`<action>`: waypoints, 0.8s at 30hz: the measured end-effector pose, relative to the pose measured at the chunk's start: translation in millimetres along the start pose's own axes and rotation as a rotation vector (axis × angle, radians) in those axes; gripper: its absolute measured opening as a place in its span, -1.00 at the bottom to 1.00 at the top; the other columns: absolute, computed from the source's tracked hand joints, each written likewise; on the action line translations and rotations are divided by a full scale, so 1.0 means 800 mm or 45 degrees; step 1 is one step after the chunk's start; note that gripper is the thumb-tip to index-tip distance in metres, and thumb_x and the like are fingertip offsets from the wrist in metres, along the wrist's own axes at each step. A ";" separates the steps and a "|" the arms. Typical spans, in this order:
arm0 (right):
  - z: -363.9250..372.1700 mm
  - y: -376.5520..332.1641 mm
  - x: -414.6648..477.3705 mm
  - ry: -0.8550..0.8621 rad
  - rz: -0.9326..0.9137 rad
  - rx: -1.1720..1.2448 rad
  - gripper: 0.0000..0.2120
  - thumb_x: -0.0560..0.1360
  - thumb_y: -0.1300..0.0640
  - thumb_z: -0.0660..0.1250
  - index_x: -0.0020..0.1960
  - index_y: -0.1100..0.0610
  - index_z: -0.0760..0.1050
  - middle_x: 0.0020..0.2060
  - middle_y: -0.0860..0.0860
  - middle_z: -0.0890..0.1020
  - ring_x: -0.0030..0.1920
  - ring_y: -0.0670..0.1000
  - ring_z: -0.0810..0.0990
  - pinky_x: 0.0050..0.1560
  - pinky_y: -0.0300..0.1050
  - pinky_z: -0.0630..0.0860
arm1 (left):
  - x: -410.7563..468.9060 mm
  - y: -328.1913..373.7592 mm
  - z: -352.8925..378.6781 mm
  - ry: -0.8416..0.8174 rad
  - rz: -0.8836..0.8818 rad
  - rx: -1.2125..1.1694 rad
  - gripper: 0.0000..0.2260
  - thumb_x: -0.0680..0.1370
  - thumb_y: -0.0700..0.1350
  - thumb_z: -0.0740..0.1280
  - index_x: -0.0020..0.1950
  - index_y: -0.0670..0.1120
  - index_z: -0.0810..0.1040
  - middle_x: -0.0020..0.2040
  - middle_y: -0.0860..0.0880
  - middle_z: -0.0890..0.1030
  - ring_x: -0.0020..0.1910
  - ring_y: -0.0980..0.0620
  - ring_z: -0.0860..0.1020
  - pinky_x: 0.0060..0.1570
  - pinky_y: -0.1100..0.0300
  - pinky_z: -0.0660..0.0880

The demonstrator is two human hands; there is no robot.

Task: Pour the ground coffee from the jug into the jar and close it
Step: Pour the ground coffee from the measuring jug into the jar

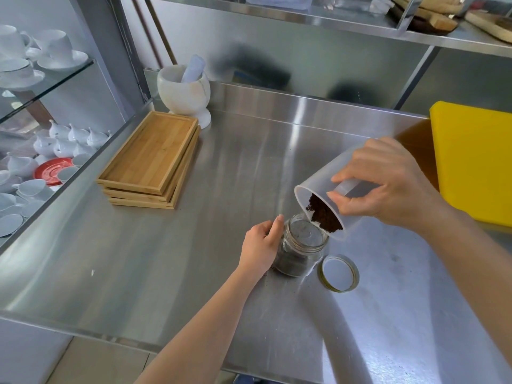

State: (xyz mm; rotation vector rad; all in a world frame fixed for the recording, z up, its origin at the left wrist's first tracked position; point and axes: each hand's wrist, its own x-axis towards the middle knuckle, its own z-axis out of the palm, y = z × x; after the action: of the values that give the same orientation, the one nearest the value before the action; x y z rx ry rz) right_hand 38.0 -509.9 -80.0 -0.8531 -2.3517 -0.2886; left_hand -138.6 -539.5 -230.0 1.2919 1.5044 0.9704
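A café-style commercial kitchen; steel table (171, 273); left of it, glass shelves (55, 79) of white cups (56, 44); steel shelving (304, 20) above.

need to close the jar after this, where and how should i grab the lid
Take the lid by its rim, pinching opposite edges from above. It lies flat on the table, inner side up, beside the jar, so it needs flipping over. The right hand, nearer to it, holds the jug.
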 end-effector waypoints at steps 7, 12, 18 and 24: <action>0.006 -0.001 -0.001 -0.020 -0.043 0.039 -0.43 0.51 -0.21 0.12 -0.34 0.22 0.57 -0.47 0.15 0.54 -0.42 0.23 0.45 -0.37 0.10 0.42 | 0.001 0.000 -0.001 -0.003 0.004 0.021 -0.56 0.58 0.06 0.17 -0.42 -0.04 0.09 -0.47 0.04 0.16 -0.44 0.05 0.15 -0.36 0.11 0.11; 0.008 0.000 -0.001 -0.027 -0.045 0.006 -0.55 0.45 -0.12 0.25 -0.36 0.24 0.56 -0.49 0.17 0.53 -0.43 0.23 0.45 -0.38 0.13 0.44 | 0.000 0.000 -0.001 -0.012 0.003 0.014 -0.56 0.58 0.06 0.17 -0.42 -0.04 0.09 -0.48 0.04 0.16 -0.45 0.06 0.15 -0.36 0.12 0.10; 0.008 0.000 0.001 -0.066 -0.042 0.017 -0.65 0.37 -0.04 0.31 -0.37 0.25 0.56 -0.49 0.16 0.53 -0.44 0.22 0.43 -0.39 0.11 0.41 | 0.002 -0.003 -0.001 -0.024 -0.008 0.007 -0.56 0.57 0.08 0.17 -0.41 -0.05 0.09 -0.46 0.02 0.16 -0.44 0.05 0.14 -0.38 0.12 0.10; 0.009 0.000 0.005 -0.095 -0.071 0.039 -0.63 0.39 -0.06 0.29 -0.35 0.25 0.57 -0.48 0.18 0.54 -0.43 0.24 0.45 -0.38 0.14 0.43 | 0.003 -0.003 0.000 -0.023 -0.010 0.007 -0.56 0.57 0.09 0.17 -0.42 -0.04 0.09 -0.46 0.01 0.17 -0.43 0.03 0.16 -0.36 0.12 0.11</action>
State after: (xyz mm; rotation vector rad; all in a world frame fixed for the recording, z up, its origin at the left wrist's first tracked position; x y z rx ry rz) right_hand 32.0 -505.0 -83.5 -0.7968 -2.4461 -0.2466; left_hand -139.7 -537.1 -233.0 1.2942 1.4984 0.9478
